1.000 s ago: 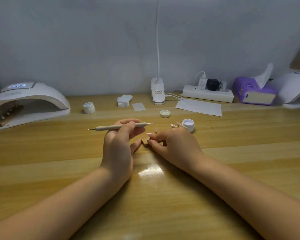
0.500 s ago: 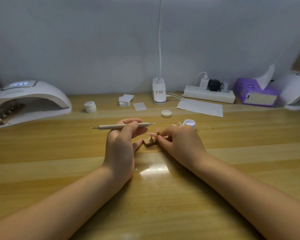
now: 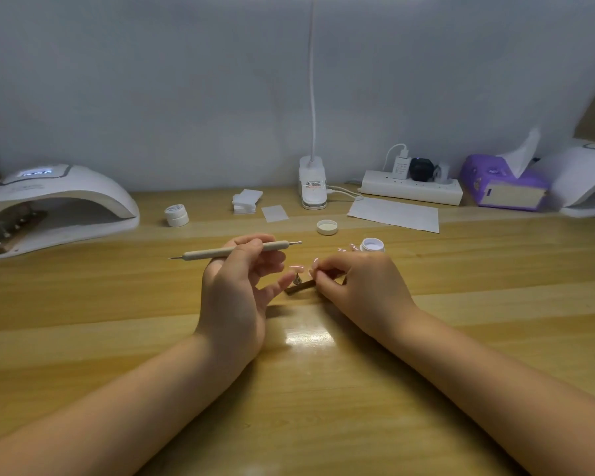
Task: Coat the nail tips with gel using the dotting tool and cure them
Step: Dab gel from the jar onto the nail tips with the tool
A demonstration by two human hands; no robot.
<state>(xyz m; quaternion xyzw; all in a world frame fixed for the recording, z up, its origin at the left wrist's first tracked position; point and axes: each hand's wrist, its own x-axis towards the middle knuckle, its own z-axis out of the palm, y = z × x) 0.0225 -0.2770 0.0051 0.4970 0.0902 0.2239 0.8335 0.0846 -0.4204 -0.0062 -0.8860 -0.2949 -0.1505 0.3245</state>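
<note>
Nail tip (image 3: 296, 268) sits on a small stand (image 3: 301, 286) on the table (image 3: 117, 304), the right hand (image 3: 361, 286) pinching the stand, the left hand (image 3: 237, 290) pinching the dotting tool (image 3: 234, 250) level above it; next, probably dipping into the open gel pot (image 3: 372, 244).

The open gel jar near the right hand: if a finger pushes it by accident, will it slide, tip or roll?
The open gel jar looks low and wide, so it would probably slide on the glossy table rather than tip. It looks small and plastic, likely light, so a brush from the right hand could move it. Standing upright, it should not roll.
</note>
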